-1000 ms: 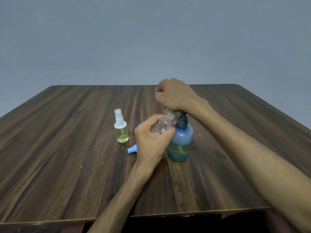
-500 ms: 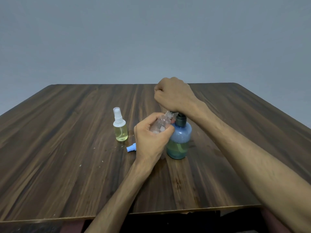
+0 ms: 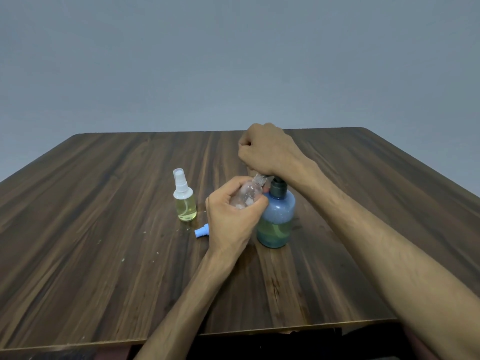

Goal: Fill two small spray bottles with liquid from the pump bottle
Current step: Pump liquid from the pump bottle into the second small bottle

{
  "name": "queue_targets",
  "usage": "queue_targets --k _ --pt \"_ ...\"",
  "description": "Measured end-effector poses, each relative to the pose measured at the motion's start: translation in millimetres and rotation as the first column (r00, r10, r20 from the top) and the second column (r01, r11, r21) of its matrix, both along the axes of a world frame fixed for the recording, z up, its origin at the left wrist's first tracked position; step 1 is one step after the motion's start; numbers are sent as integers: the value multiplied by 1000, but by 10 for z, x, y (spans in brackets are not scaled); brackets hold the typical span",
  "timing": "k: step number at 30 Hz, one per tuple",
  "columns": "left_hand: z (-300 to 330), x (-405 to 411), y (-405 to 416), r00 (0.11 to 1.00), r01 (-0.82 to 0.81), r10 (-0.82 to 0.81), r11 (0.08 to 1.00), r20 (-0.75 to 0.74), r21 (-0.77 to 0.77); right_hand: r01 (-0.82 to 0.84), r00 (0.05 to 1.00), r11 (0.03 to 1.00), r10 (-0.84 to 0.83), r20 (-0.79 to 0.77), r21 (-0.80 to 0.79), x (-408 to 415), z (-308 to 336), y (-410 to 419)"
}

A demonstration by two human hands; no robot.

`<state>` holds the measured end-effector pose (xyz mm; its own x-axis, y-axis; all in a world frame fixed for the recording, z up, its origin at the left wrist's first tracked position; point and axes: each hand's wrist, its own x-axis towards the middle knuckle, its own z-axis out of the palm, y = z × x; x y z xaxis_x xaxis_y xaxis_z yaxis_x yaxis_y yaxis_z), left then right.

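Over the preceding second the right hand [image 3: 267, 149] had come down slightly on the pump head, and the neck of the clear spray bottle [image 3: 248, 194] had closed in under the nozzle; the liquid level in that bottle had shown no readable rise. This was judged to be a pump stroke in progress on the second bottle, with filling barely begun. Nearest the camera, the left forearm ran up from the near edge of the wooden table [image 3: 104, 281] to the left hand [image 3: 233, 216], which gripped the clear spray bottle with fingers and thumb wrapped round its body, the bottle tilted so that its open neck pointed up and right toward the nozzle. A blue spray cap [image 3: 201, 231] lay on the table just left of that hand. Just right of the hand stood the blue pump bottle [image 3: 277, 219], upright, holding yellowish liquid in its lower part. Farther left stood the white-capped spray bottle [image 3: 184, 201], upright and filled with yellow liquid. Farthest, the right hand was curled into a fist over the pump head, pressing downward, the wrist bent above the dark collar.
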<state>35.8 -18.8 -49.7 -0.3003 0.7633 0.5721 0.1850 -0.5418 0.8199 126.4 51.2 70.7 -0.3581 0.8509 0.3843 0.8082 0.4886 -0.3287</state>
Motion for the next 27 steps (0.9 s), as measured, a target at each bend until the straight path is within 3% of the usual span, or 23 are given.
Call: queue_targets --k 6,10,15,19,23,27 --pt "5 2 -15 1000 -2 2 1000 -1 -2 6 1000 990 -6 2 139 -20 106 -16" --pt "13 15 -6 1000 -19 19 1000 -8 7 13 999 999 -15 31 49 -5 0 -8" --pt "7 8 -24 1000 2 -2 1000 2 14 36 999 984 -37 6 173 -20 106 -17" --pt "9 19 0 1000 -9 9 1000 12 6 32 998 999 -33 55 28 -9 10 -5" --pt "-4 6 -11 1000 -9 9 1000 -14 25 24 999 988 -29 26 152 -20 87 -35" --pt "10 24 -9 1000 -13 13 1000 -2 11 32 996 998 -36 77 48 -9 21 -35"
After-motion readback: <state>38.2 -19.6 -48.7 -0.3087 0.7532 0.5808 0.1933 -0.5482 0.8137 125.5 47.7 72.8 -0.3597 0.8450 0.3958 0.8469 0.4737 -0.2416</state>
